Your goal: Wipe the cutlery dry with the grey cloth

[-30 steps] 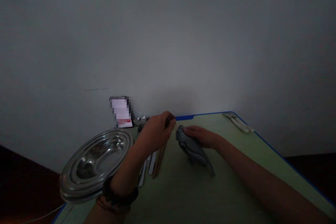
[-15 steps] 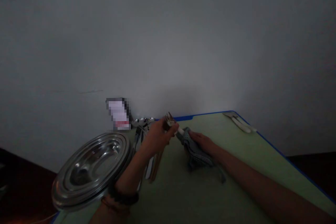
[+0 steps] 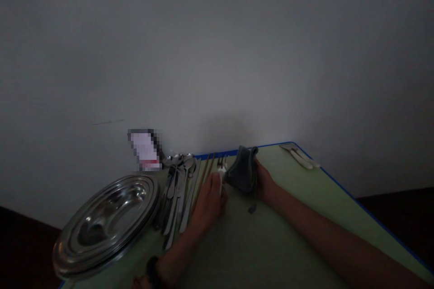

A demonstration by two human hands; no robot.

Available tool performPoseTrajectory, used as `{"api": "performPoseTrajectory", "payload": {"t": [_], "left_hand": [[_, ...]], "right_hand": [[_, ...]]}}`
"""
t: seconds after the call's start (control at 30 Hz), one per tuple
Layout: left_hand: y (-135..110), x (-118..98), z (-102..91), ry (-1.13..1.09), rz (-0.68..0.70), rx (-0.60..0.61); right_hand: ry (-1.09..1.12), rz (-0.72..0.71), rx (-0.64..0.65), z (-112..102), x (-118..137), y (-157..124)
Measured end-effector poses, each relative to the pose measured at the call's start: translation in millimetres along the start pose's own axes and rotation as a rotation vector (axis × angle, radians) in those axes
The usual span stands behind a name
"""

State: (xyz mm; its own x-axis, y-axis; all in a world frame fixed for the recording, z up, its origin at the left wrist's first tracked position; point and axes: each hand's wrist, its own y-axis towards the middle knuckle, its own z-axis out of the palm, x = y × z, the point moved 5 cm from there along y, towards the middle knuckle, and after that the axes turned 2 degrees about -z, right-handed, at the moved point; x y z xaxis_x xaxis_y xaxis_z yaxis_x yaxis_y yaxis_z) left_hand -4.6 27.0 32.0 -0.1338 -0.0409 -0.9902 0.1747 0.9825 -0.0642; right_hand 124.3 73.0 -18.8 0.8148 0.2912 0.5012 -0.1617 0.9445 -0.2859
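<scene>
My left hand (image 3: 210,196) is closed round a fork (image 3: 222,166), its tines pointing away from me toward the wall. Just right of the fork, my right hand (image 3: 266,183) grips a grey-green cloth (image 3: 242,169) by its right side; the cloth is folded and held up off the table. A small dark end of cloth (image 3: 252,208) shows below it. Left of my left hand lie two thin wooden chopsticks (image 3: 205,174), partly hidden by that hand, and beside them a bunch of metal spoons and knives (image 3: 178,189).
A stack of oval metal dishes (image 3: 111,221) stands at the table's left. Behind it a blurred-out phone-like object (image 3: 144,149) leans near the wall (image 3: 217,54). Two pale-handled utensils (image 3: 300,156) lie at the far right corner of the green table (image 3: 322,203), which has a blue edge.
My left hand has drawn back toward me and lower with the fork. The cloth has come off the fork's handle and is now raised beside it in my right hand. The view has shifted slightly.
</scene>
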Motion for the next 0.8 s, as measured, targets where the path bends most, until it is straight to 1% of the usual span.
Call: {"api": "performPoseTrajectory", "payload": {"t": [0.03, 0.07, 0.1, 0.13, 0.2, 0.27, 0.33, 0.43, 0.5, 0.6, 0.63, 0.7, 0.77, 0.8], "left_hand": [[-3.7, 9.9, 7.9, -0.014, -0.046, 0.077], [-6.4, 17.9, 12.9, -0.04, -0.081, 0.111], [-8.2, 22.3, 18.3, -0.069, -0.078, 0.173], [-8.6, 24.0, 20.6, -0.072, -0.057, 0.19], [-7.0, 22.1, 21.1, 0.006, 0.0, 0.184], [-4.8, 18.4, 20.1, 0.133, 0.014, 0.176], [-4.0, 14.4, 18.5, 0.228, 0.03, 0.169], [-6.2, 10.7, 15.5, 0.301, 0.08, 0.164], [-8.4, 11.3, 15.3, 0.308, 0.102, 0.214], [-8.4, 12.2, 15.1, 0.3, 0.137, 0.279], [-7.2, 12.8, 14.9, 0.301, 0.134, 0.286], [-3.8, 15.5, 14.9, 0.314, 0.086, 0.289], [-1.1, 18.6, 15.7, 0.351, 0.034, 0.285], [-0.3, 19.5, 16.0, 0.38, 0.024, 0.275]], "right_hand": [[-0.017, 0.017, -0.023, -3.9, -1.2, 1.0], [-0.036, 0.027, -0.033, -6.9, -2.2, 2.0], [-0.055, 0.033, -0.022, -8.6, -3.1, 3.0], [-0.074, 0.041, 0.005, -9.0, -3.8, 3.7], [-0.116, 0.072, 0.064, -7.8, -5.1, 3.9], [-0.136, 0.069, 0.092, -5.8, -3.5, 2.7], [-0.138, 0.032, 0.102, -2.8, -0.1, 0.8], [-0.13, -0.052, 0.133, 5.1, 5.0, -3.2], [-0.148, -0.091, 0.164, 11.1, 6.6, -6.5], [-0.203, -0.109, 0.21, 17.0, 6.1, -11.2], [-0.222, -0.108, 0.225, 17.9, 5.2, -12.2], [-0.264, -0.081, 0.247, 18.0, 1.2, -13.3], [-0.322, -0.072, 0.247, 17.1, -3.4, -13.5], [-0.356, -0.09, 0.233, 16.5, -4.9, -13.6]]}}
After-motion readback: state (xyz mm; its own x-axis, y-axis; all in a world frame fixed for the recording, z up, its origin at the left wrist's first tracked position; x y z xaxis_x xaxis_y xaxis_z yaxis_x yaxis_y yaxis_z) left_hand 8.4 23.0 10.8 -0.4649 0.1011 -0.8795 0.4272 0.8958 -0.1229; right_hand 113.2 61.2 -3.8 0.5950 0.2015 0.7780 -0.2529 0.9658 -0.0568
